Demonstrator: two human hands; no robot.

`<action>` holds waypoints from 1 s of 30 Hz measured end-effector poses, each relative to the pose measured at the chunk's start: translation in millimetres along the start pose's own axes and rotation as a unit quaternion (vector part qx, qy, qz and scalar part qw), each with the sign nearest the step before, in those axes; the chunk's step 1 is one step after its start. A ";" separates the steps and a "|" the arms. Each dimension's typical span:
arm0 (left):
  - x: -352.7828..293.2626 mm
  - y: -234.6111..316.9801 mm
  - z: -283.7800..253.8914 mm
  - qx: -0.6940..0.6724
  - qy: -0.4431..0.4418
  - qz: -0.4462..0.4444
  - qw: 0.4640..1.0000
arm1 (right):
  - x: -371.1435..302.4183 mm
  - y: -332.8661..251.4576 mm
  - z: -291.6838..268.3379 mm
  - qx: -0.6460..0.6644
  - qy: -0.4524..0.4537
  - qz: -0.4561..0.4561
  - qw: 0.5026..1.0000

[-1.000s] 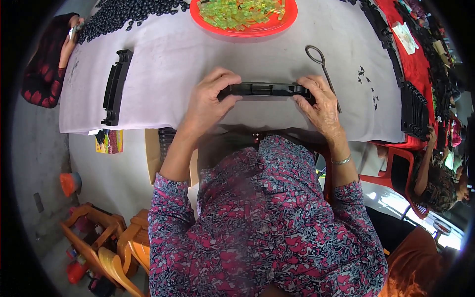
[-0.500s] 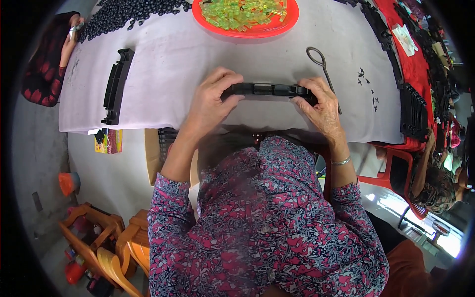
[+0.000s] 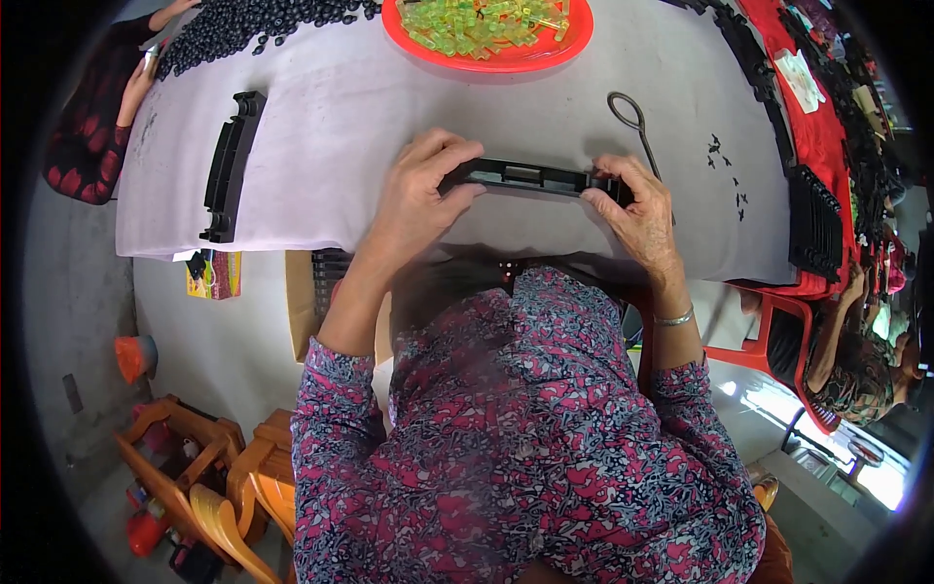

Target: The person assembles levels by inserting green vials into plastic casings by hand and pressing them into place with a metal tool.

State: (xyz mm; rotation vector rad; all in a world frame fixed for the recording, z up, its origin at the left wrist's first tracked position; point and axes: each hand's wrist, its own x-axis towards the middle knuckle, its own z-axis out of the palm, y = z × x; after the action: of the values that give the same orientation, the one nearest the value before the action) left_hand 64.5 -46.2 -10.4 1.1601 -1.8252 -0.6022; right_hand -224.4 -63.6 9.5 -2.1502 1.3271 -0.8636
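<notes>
A long black plastic bar (image 3: pixel 535 177) with a slot along its middle spans the gap between my hands, just above the cloth-covered table. My left hand (image 3: pixel 425 190) grips its left end between thumb and fingers. At the other end, my right hand (image 3: pixel 634 206) pinches the bar, hiding part of its tip. Beyond my right hand lies a dark metal rod with a looped end (image 3: pixel 630 115). A similar black bar (image 3: pixel 233 165) rests by itself on the left of the table.
A red plate (image 3: pixel 582 44) of yellow-green clear plastic pieces stands at the far side. Small black beads (image 3: pixel 253 24) are heaped far left, near another person's hand (image 3: pixel 134 92). Tiny black bits (image 3: pixel 730 170) and stacked black bars (image 3: pixel 815 224) lie at right.
The bar has tilted in my hands, so more of its slotted face shows and its right end sits slightly lower. Both hands keep their grip. The other person's hands have shifted at far left.
</notes>
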 end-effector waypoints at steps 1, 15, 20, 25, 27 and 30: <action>0.1 0.2 -0.9 0.000 0.000 -0.001 1.000 | 0.1 -0.5 -0.3 0.000 -0.001 0.000 1.000; 0.3 0.7 -1.0 0.011 -0.006 -0.006 1.000 | 0.7 -3.9 1.5 -0.021 0.002 -0.030 0.999; 3.0 -0.8 -1.9 0.012 -0.010 0.003 1.000 | 1.6 -2.9 2.2 -0.049 -0.006 -0.074 0.996; 13.3 -1.8 -7.3 0.047 -0.025 0.019 0.998 | -0.8 -22.8 2.4 -0.056 -0.056 -0.110 0.991; 17.6 1.4 -9.1 0.071 -0.011 0.044 0.996 | -4.5 -29.6 5.3 -0.059 -0.053 -0.088 0.993; 24.8 0.8 -8.8 0.056 -0.039 0.037 0.997 | -9.8 -40.0 11.1 -0.057 -0.037 -0.067 0.995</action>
State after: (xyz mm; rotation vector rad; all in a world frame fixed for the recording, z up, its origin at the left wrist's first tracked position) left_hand 66.9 -67.5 4.9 1.1516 -1.9805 -0.5137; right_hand -195.3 -37.1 25.9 -2.3583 1.2349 -0.7679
